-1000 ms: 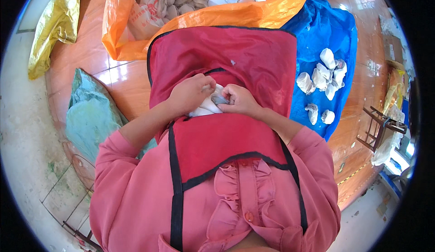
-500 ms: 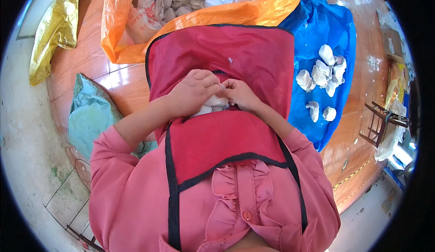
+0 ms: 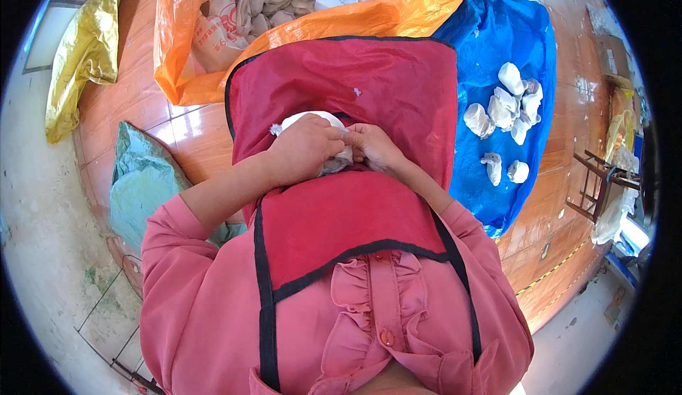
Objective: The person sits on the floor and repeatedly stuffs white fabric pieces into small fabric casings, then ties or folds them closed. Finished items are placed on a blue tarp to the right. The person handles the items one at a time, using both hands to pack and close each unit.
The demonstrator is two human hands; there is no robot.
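White pad (image 3: 323, 116), likely light, soft and easily creased, is grasped by the left hand (image 3: 304, 148) as the right hand (image 3: 378, 148) pinches its right side, seemingly the best hold.

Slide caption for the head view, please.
Left hand and right hand holding a white piece over a red, black-edged apron.
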